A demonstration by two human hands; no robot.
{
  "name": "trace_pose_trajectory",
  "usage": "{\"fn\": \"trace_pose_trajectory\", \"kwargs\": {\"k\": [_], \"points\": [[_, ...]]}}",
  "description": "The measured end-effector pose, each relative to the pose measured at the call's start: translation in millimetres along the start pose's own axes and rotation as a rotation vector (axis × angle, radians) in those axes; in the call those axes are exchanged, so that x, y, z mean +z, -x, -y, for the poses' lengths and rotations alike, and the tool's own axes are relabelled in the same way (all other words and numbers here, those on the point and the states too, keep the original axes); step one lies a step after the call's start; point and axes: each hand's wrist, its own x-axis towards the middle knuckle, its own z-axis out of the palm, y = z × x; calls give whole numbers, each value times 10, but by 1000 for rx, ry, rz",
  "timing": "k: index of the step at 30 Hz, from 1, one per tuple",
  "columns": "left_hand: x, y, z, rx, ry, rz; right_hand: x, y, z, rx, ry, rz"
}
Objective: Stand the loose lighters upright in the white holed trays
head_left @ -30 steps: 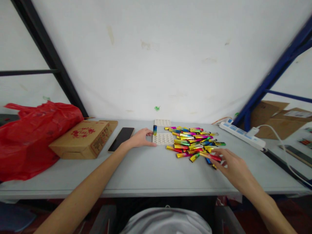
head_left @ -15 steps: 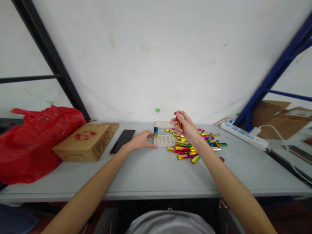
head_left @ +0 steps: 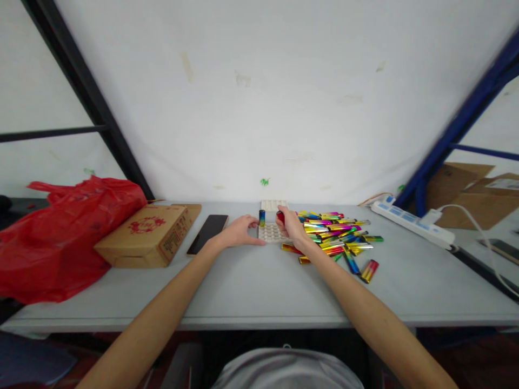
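My left hand (head_left: 242,231) rests open at the left side of a white tray with rows of round hollows (head_left: 270,233), thumb and fingers apart around its corner. A blue-and-gold lighter (head_left: 262,218) stands upright at the tray's back left corner, close to my left fingertips. My right hand (head_left: 292,225) is closed on a red shiny lighter (head_left: 280,216) above the tray's right side; its lower part is hidden by my fingers. To the right lies a loose pile of metallic lighters (head_left: 338,229) in gold, red, green, blue and purple.
A second white tray (head_left: 272,205) sits behind, near the wall. On the left are a black phone (head_left: 208,234), a cardboard box (head_left: 140,237) and a red plastic bag (head_left: 68,237). A white power strip (head_left: 413,224) with a cable lies at the right.
My right hand has moved left and down with the red lighter, from over the pile to the tray. My left hand stays by the tray. The view has shifted slightly.
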Motion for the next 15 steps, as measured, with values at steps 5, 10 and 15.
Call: {"fn": "trace_pose_trajectory", "kwargs": {"k": [5, 10, 15], "points": [[-3, -2, 3, 6, -1, 3, 65, 27, 19, 97, -166, -47], [4, -5, 17, 3, -9, 0, 61, 48, -1, 86, -157, -22], [19, -11, 41, 11, -24, -1, 52, 34, -42, 92, -173, -28]]}}
